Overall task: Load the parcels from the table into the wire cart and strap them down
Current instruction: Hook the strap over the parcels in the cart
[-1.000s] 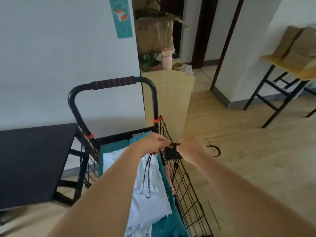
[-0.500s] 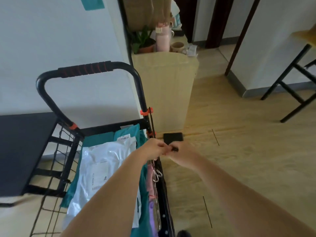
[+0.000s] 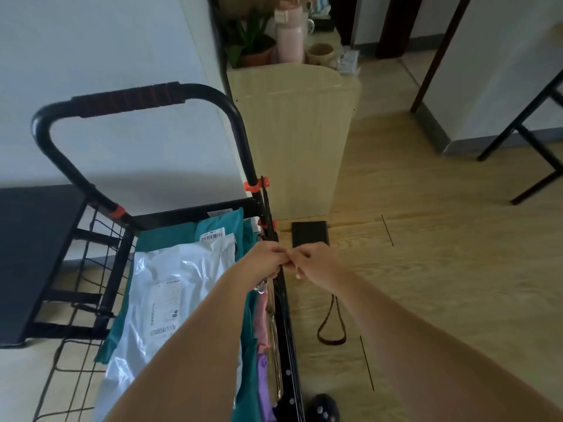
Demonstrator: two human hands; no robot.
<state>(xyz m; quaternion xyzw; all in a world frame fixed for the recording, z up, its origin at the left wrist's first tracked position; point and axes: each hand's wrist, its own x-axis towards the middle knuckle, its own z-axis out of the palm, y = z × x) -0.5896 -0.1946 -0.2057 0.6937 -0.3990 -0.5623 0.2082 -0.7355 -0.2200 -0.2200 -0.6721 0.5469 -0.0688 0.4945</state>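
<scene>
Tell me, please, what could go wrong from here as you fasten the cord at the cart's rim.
The cord, pinched between the left hand and the right hand at the wire cart's rim, might slip, letting the metal hook whip back. Its slack loop hangs outside the cart and could snag. The white mailer lies on top with no strap across it and may slide.

The lone camera rode the person's head, facing forward and down. Left hand (image 3: 265, 258), right hand (image 3: 318, 264) and strap (image 3: 323, 318) lay close below.
</scene>
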